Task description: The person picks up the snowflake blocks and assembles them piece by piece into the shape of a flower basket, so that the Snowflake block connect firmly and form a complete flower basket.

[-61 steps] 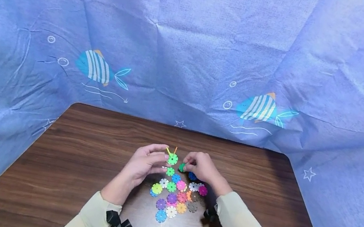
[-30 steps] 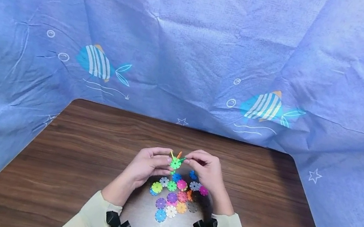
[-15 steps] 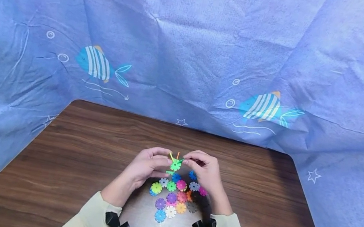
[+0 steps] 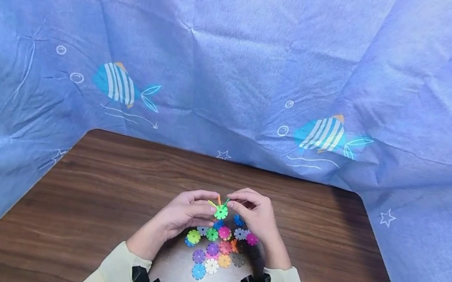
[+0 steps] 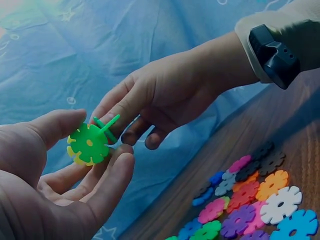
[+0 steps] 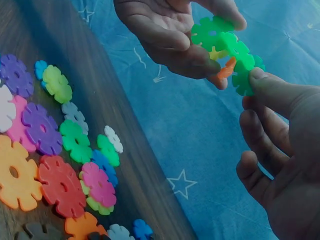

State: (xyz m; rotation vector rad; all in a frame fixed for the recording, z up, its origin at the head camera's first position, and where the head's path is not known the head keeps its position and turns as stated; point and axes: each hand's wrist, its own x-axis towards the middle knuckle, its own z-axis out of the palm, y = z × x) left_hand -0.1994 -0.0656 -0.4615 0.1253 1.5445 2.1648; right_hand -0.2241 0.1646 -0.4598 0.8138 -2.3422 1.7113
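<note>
Over the far side of the pile, my left hand [image 4: 182, 211] pinches a small joined cluster of notched plastic interlocking discs. Its bright green disc [image 5: 89, 142] faces the left wrist view. A yellow disc [image 6: 216, 54] and an orange disc [image 6: 227, 68] stick out from the cluster at angles. From the other side my right hand [image 4: 256, 214] pinches a darker green disc [image 6: 244, 75] between thumb and forefinger. That disc meets the cluster's edge; how deeply its slots engage is hidden by the fingers.
Loose notched discs lie on the brown wooden table [image 4: 118, 182] below the hands, among them a white one [image 4: 211, 266], a purple one [image 4: 212, 248] and a pink one [image 4: 251, 239]. Some overlap. A blue fish-print cloth [image 4: 238, 72] hangs behind the table.
My right hand has brought the darker green disc up from near the pile to the cluster. My left hand has shifted the cluster slightly right and turned it.
</note>
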